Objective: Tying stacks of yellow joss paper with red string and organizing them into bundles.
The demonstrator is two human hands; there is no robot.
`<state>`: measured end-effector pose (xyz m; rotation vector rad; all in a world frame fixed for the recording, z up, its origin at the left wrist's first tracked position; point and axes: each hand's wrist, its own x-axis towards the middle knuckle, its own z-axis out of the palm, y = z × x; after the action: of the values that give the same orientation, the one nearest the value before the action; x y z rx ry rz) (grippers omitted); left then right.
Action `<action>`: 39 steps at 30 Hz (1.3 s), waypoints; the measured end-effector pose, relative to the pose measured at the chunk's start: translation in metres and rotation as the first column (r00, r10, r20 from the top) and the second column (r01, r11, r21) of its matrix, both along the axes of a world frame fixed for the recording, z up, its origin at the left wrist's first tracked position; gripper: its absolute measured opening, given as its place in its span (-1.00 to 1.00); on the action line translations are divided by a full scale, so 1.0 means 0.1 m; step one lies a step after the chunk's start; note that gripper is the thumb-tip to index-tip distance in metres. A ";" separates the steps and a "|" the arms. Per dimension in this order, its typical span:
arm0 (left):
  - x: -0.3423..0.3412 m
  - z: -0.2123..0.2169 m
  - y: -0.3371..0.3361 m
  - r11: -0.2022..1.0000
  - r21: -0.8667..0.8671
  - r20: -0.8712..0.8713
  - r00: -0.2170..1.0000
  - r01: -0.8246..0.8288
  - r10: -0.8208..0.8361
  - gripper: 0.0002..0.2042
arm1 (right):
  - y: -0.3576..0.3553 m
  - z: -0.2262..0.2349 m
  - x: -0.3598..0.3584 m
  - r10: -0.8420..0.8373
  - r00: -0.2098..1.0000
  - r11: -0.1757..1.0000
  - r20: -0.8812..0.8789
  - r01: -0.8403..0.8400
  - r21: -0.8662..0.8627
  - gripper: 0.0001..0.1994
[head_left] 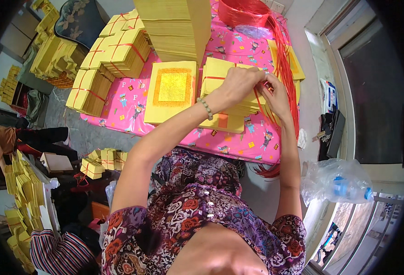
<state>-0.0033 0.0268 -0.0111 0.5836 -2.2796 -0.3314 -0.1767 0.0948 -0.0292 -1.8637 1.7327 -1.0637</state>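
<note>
Left hand (239,85) and right hand (275,94) meet above a stack of yellow paper sheets (225,80). Fingers (261,79) of both hands pinch red plastic string (258,98), which runs across the stack directly beneath them. The stack rests on the worktop under a pink patterned cloth (238,137). Just left lies a sheet with a gold square (172,87). Tied yellow bundles (115,55) stand further left; loose red string (289,55) trails right.
</note>
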 end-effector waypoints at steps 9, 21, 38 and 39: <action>-0.04 -0.07 0.05 0.992 -0.100 0.086 0.993 -0.077 0.086 -0.84 | -0.06 0.08 -0.10 0.028 0.879 0.985 0.476 -0.106 0.138 -0.82; -0.05 -0.12 0.03 0.989 -0.079 0.014 0.991 -0.129 0.130 -0.88 | -0.10 0.11 -0.14 0.142 0.963 0.990 0.230 -0.142 -0.018 -0.89; 0.23 -0.06 0.03 0.967 0.247 -0.141 0.985 -0.062 0.099 -0.90 | -0.04 0.14 -0.01 -0.115 0.982 0.972 -0.147 0.080 -0.222 -0.92; 0.24 -0.06 0.03 0.966 0.251 -0.141 0.985 -0.061 0.099 -0.90 | -0.04 0.14 -0.01 -0.148 0.975 0.969 -0.164 0.109 -0.223 -0.92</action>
<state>0.0208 0.0300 -0.0173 0.7480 -2.0763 -0.6048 -0.1778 0.0908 -0.0152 -2.0560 1.9311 -1.2048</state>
